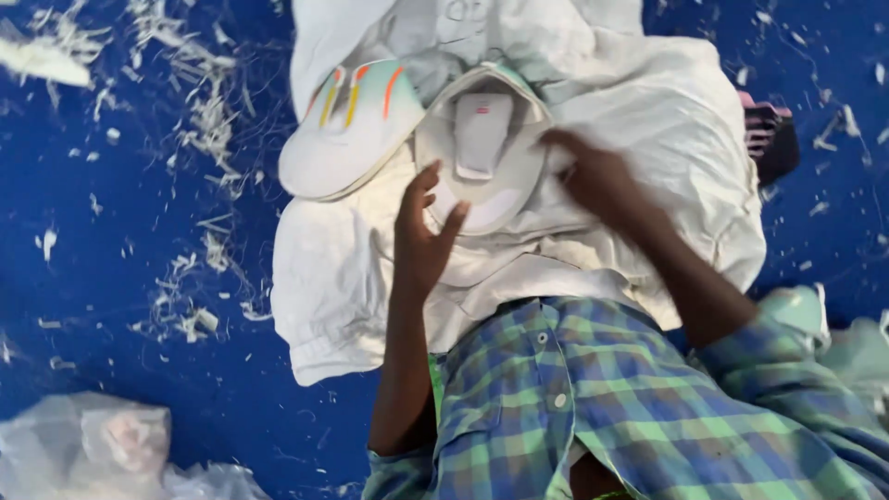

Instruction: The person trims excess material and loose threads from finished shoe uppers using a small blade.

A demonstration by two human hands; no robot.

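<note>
Blue floor (139, 370); insole (482, 148) between hands.

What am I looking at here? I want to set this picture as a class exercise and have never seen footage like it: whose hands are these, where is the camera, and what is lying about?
There is no machine: a person in a blue-green checked shirt wears a camera on the head, looking down at their own bare hands.

The left hand and the right hand both touch a cream oval shoe piece; how firmly they grip it is unclear. It rests on a crumpled white cloth. Beside it lies a white shoe sole with orange and yellow stripes.

Underneath is a blue surface strewn with white scraps. A clear plastic bag lies at lower left.
</note>
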